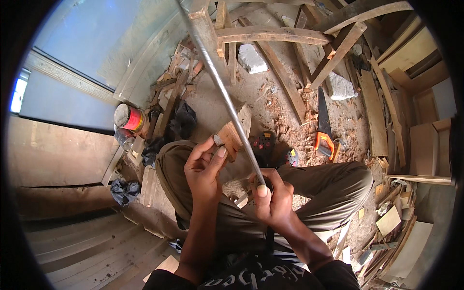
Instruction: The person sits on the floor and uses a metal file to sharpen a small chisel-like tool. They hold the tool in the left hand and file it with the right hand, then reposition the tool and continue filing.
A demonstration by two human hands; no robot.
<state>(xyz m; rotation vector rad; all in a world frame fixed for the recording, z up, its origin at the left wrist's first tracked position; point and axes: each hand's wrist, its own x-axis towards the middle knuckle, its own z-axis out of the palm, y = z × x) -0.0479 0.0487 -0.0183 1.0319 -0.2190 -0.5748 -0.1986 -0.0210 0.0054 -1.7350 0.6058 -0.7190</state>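
Note:
My right hand is closed around the lower end of a long, round metal bar, its thumb along the shaft. The bar slants up and away to the left, past the top edge of the view. My left hand pinches a short, rough wood piece between thumb and fingers, just left of the bar. A grey patch shows at the near end of that piece. Whether the wood touches the bar, I cannot tell. Both hands are above my bent legs.
A handsaw with an orange handle lies on the chip-strewn floor at right. Wooden frames stand ahead, near white blocks. Paint cans and black plastic bags are at left. Boards and scraps line the right side.

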